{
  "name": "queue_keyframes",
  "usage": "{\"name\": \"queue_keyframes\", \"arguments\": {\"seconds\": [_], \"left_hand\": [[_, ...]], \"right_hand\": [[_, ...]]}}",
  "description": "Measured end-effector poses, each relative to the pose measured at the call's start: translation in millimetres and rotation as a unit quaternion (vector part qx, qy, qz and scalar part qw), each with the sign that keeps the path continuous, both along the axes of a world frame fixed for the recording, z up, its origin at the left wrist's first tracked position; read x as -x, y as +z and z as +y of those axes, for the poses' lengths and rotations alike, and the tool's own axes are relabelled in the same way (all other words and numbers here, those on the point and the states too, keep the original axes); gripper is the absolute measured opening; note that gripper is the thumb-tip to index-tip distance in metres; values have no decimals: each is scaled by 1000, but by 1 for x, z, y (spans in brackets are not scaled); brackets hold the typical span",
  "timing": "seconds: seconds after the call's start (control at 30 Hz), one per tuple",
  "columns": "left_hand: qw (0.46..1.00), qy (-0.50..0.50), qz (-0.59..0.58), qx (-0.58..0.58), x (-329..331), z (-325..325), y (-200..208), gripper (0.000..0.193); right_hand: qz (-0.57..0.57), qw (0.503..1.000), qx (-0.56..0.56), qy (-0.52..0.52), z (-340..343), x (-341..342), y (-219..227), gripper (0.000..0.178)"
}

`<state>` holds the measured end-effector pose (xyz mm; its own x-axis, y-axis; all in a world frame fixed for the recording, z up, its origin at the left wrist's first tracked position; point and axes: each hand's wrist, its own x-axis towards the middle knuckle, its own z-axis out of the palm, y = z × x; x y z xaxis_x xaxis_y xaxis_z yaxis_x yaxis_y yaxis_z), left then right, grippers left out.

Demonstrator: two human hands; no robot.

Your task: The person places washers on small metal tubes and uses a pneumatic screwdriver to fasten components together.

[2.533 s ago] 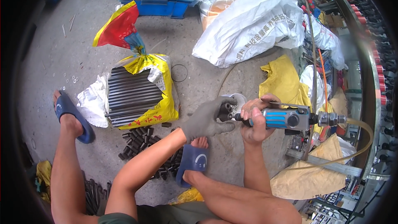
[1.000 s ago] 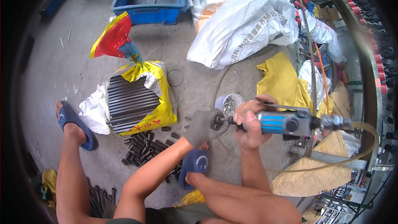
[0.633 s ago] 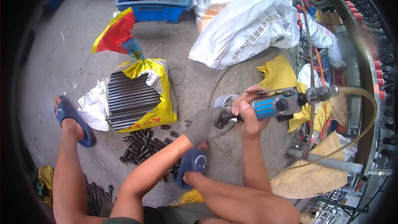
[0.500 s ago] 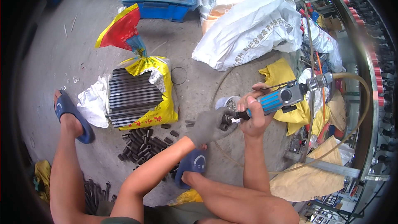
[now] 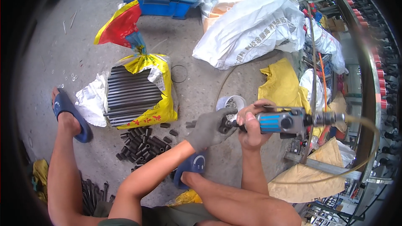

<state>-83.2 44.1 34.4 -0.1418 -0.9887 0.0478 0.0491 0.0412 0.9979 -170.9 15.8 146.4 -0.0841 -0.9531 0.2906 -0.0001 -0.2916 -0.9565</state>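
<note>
My left hand [image 5: 209, 130], in a grey glove, is closed on a small black tubular part [image 5: 226, 126] in front of me. My bare right hand [image 5: 252, 126] grips a blue and grey pneumatic screwdriver [image 5: 279, 122], held nearly level. The tool's black nose points left and meets the part at my left fingertips. Exactly how the tip sits in the part is hidden by my fingers. Behind the hands stands a white tub [image 5: 239, 100] of small metal pieces. Many short black tubes [image 5: 142, 144] lie heaped on the floor to the left of my hands.
A yellow bag [image 5: 169, 111] lies torn around stacked black rods [image 5: 132, 96]. A blue crate [image 5: 163, 6] and white woven sacks [image 5: 247, 29] are at the back. The air hose [image 5: 374, 142] loops at the right, near a metal rack [image 5: 370, 79]. Longer black pieces [image 5: 93, 196] lie lower left.
The screwdriver has swung from tilting up to the right to nearly level, its rear end dropping. My left hand stays around the black part, and the whole view has shifted slightly.
</note>
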Motion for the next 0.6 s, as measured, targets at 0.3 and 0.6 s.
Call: {"name": "queue_keyframes", "arguments": {"seconds": [0.3,0.6], "left_hand": [[998,29,-30,49,3,4,-12,26],[995,23,-72,64,6,-10,-11,26]], "right_hand": [[-30,999,-23,7,5,-12,-1,34],[-62,998,-25,2,0,-3,-4,32]]}}
